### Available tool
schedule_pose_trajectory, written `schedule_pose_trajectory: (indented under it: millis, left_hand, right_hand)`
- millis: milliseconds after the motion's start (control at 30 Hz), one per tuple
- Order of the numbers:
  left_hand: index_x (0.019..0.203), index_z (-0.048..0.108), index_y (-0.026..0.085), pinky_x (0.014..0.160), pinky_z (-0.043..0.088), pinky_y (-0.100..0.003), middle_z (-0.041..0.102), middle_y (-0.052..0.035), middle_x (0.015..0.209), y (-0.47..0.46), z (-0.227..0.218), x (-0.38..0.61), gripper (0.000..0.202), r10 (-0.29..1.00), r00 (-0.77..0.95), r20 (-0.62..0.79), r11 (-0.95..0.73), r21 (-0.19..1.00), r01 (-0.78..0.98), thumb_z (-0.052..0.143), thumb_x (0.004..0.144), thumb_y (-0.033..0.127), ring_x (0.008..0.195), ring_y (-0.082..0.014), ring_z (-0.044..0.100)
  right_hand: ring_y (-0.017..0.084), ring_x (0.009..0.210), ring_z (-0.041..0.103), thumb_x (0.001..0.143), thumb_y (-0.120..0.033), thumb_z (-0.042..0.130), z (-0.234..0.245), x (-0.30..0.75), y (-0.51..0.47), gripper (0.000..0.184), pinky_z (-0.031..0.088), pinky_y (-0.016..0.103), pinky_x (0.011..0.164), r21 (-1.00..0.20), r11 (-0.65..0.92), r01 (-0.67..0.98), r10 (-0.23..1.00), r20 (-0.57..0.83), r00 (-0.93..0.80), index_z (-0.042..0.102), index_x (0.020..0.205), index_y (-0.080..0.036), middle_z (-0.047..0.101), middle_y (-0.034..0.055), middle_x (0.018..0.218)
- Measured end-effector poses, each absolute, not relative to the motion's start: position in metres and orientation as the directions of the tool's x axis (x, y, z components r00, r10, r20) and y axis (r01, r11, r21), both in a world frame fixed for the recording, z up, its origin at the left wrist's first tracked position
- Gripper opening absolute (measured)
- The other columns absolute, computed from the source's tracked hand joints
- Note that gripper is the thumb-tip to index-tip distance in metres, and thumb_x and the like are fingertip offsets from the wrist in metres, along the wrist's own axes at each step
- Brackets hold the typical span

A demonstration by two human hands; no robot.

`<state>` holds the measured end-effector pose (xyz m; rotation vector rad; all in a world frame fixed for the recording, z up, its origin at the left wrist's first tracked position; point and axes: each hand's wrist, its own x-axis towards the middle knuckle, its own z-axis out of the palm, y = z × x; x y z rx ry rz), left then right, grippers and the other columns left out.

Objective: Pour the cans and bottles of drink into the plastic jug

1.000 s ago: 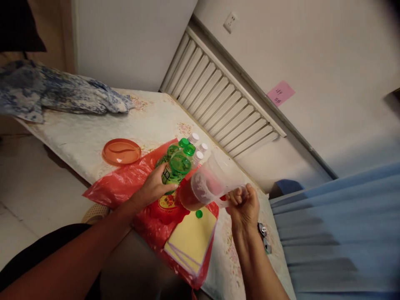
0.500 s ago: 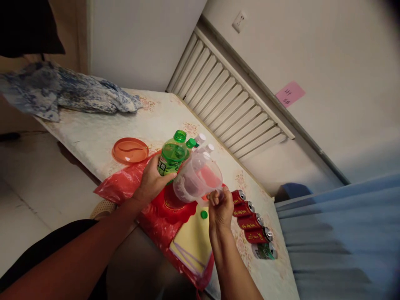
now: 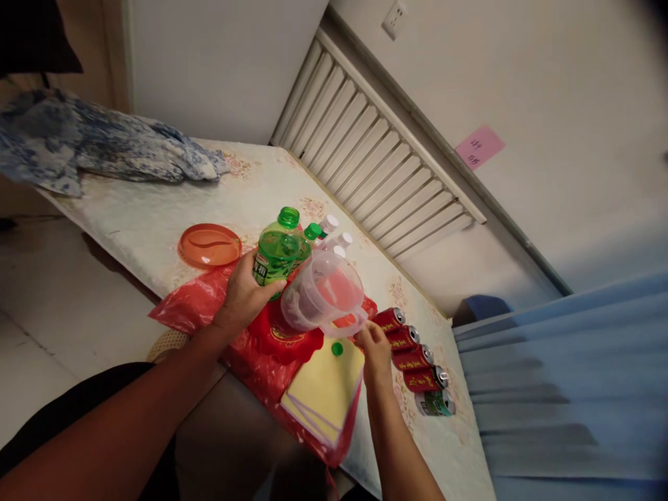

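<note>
My left hand (image 3: 241,296) is wrapped round a green plastic bottle (image 3: 275,250) with no cap, held upright over a red plastic bag (image 3: 209,309). A clear plastic measuring jug (image 3: 323,292) stands just right of the bottle. My right hand (image 3: 374,344) grips the jug's handle. A loose green cap (image 3: 337,348) lies on a stack of yellow sheets (image 3: 323,390) below the jug. Another green bottle and two white-capped bottles (image 3: 334,233) stand behind.
An orange lid (image 3: 209,245) lies on the table (image 3: 156,216) to the left. Several red cans (image 3: 412,355) lie in a row at the right near the table edge. A blue patterned cloth (image 3: 99,142) covers the far end. A radiator runs along the wall.
The jug has come down from a tilted pouring position beside the bottle mouth to nearly upright on the bag. My right hand dropped with it. The bottle stays in my left hand.
</note>
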<state>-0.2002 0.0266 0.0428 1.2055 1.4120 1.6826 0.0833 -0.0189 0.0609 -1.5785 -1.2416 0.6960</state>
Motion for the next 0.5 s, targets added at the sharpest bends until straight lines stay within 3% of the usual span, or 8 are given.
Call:
schedule_pose_trajectory:
  millis: [100, 233, 300, 500]
  left_hand:
    - [0.118, 0.055, 0.017, 0.09, 0.05, -0.038, 0.064, -0.0054, 0.106, 0.026, 0.044, -0.199, 0.059, 0.881, -0.398, 0.254, -0.233, 0.967, 0.103, 0.072, 0.065, 0.037, 0.099, -0.0264, 0.062]
    - [0.116, 0.055, 0.016, 0.091, 0.05, -0.038, 0.064, -0.0058, 0.107, 0.025, 0.046, -0.198, 0.057, 0.88, -0.4, 0.254, -0.231, 0.967, 0.107, 0.072, 0.065, 0.036, 0.098, -0.0262, 0.062]
    - [0.115, 0.055, 0.017, 0.09, 0.05, -0.038, 0.064, -0.0055, 0.106, 0.025, 0.046, -0.198, 0.057, 0.883, -0.403, 0.241, -0.21, 0.97, 0.12, 0.072, 0.065, 0.037, 0.097, -0.026, 0.062]
    - [0.116, 0.055, 0.019, 0.085, 0.051, -0.036, 0.065, -0.004, 0.105, 0.017, 0.042, -0.2, 0.059, 0.888, -0.401, 0.226, -0.172, 0.971, 0.168, 0.073, 0.064, 0.041, 0.095, -0.0263, 0.062]
  right_hand:
    - [0.018, 0.064, 0.057, 0.061, -0.04, 0.076, 0.035, 0.104, -0.025, 0.034, 0.047, 0.03, 0.062, -0.843, -0.08, 0.532, 0.949, 0.098, 0.299, 0.067, 0.087, -0.02, 0.062, -0.0014, 0.068]
    - [0.019, 0.068, 0.057, 0.059, -0.03, 0.074, 0.003, 0.113, -0.031, 0.042, 0.048, 0.032, 0.068, -0.704, -0.079, 0.706, 0.968, 0.115, 0.222, 0.07, 0.1, -0.02, 0.064, 0.0005, 0.077]
    - [0.02, 0.072, 0.056, 0.061, -0.028, 0.073, -0.007, 0.113, -0.032, 0.037, 0.047, 0.033, 0.072, -0.646, -0.051, 0.762, 0.966, 0.161, 0.201, 0.071, 0.097, -0.02, 0.064, 0.0018, 0.079]
    - [0.017, 0.063, 0.05, 0.065, -0.03, 0.068, -0.006, 0.108, -0.037, 0.014, 0.043, 0.028, 0.062, -0.676, -0.036, 0.736, 0.956, 0.192, 0.223, 0.067, 0.074, -0.02, 0.058, -0.0014, 0.065]
